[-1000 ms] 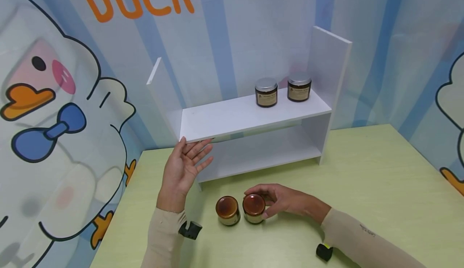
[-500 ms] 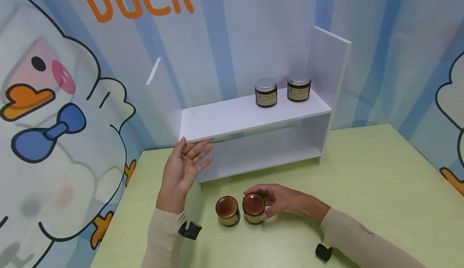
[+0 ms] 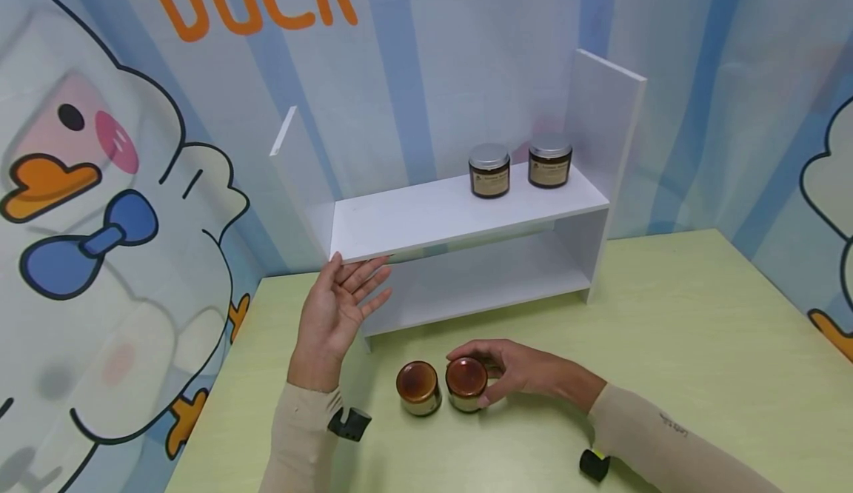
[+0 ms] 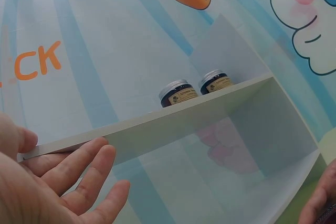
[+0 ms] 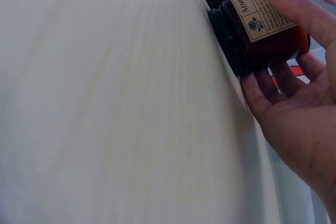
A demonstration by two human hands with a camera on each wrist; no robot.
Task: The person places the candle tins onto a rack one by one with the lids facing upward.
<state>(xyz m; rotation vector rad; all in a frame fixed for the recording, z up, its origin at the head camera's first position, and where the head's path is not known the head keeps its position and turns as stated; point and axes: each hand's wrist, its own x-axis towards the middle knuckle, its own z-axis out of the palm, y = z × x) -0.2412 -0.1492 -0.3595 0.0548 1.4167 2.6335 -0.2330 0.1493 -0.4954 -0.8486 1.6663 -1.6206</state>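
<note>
My left hand is at the front left corner of the white shelf's upper board, thumb over its edge and fingers beneath, pinching it. In the left wrist view the thumb shows above the board and the other fingers below. On the table, my right hand holds an amber jar between thumb and fingers. This jar stands upside down, its dark lid against the tabletop, a printed "Aroma" label on its side. Just left of it stands a second amber jar, also upside down.
Two upright jars with silver lids, a left one and a right one, stand on the right half of the upper board. Tall side panels rise at both ends. A lower board runs beneath. Behind hangs a duck-printed cloth.
My right hand's fingers have shifted very slightly around the jar. The left hand, the jars and the shelf have stayed in place.
</note>
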